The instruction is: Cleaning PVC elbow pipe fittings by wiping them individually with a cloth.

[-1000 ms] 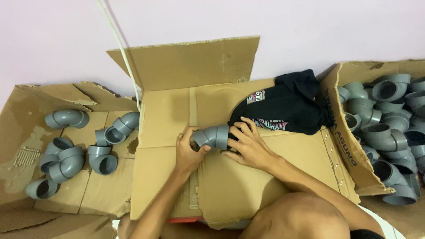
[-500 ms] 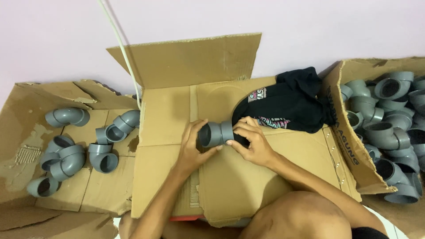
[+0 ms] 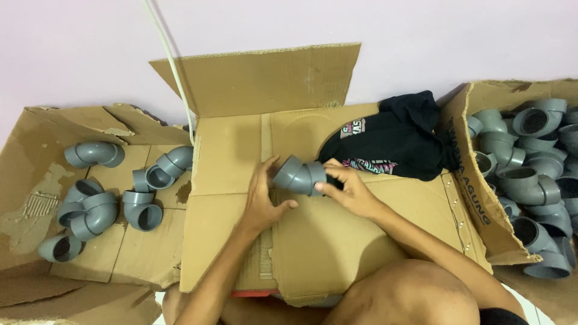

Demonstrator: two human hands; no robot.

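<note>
Pale lilac wall behind, white cord (image 3: 171, 66) hanging down it, flattened cardboard everywhere on the floor. Far left: opened-out cardboard tray (image 3: 36, 150) with a loose group of grey pipe elbows (image 3: 96, 207) lying on it, several touching, one more elbow (image 3: 93, 154) apart near the top, another pair (image 3: 164, 170) by the tray's right edge.

Centre: folded cardboard box (image 3: 337, 241) lying flat as the work surface over the person's lap, its flap (image 3: 265, 78) standing up against the wall.

Left hand (image 3: 265, 198) is on the left end of a joined grey fitting (image 3: 300, 176), fingers curled round it, thumb underneath. Right hand (image 3: 349, 189) grips the right end, fingers clenched on it. Fitting is held just above the cardboard, between both hands, tilted, open mouth facing up-left. Looks like two pieces being pressed or twisted together; judging by the grip, the joint seems seated or nearly so. Next move would call for a firm squeeze or twist, keeping both ends aligned.

Behind the right hand: black printed garment (image 3: 397, 141) bunched on the cardboard. Far right: open carton (image 3: 475, 198) full of grey fittings (image 3: 530, 180), piled.
</note>
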